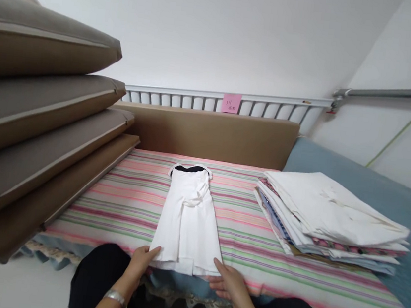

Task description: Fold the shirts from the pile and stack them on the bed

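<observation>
A white garment [187, 222], folded into a long narrow shape with a dark collar at its far end, lies on the striped bedsheet [125, 199]. My left hand [142, 260] rests at its near left corner, fingers stretched toward the hem. My right hand [229, 283] lies at the near right corner, fingers extended and flat against the cloth edge. A silver bracelet [116, 297] circles my left wrist. Neither hand visibly grips the fabric.
A stack of folded clothes [328, 219] sits on the right of the bed, next to a blue cover [391, 197]. Several brown cushions [37, 118] are piled at the left. A brown headboard [211, 135] and a white radiator [234, 105] stand behind.
</observation>
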### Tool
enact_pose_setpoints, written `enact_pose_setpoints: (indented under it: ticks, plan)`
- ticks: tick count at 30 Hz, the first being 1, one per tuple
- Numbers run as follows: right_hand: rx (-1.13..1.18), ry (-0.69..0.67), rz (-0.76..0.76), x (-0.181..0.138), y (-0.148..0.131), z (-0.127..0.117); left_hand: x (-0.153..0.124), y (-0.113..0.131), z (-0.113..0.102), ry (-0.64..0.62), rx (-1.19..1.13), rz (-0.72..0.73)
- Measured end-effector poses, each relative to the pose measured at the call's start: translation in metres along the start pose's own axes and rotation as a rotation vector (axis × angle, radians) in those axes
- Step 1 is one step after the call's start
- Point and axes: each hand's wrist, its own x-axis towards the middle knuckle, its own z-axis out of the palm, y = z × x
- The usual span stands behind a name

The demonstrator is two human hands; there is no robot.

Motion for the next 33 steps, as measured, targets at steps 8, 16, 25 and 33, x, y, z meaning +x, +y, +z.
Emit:
enact_pose_setpoints:
  ticks: [8,16,25,33]
  plan:
    - [0.043,-0.029,-0.011,0.009,0.007,0.004,-0.003,-0.003,0.009,-0.043,-0.088,-0.062]
    - [0.08,-0.003,-0.05,0.004,0.006,0.001,-0.016,0.0,0.009,-0.079,-0.115,-0.051]
    - [0.025,0.058,-0.087,-0.006,0.008,0.005,-0.011,-0.01,0.012,-0.072,-0.147,-0.063]
    - [-0.009,0.057,-0.097,-0.01,0.01,0.01,-0.019,-0.003,0.012,-0.119,-0.166,-0.046]
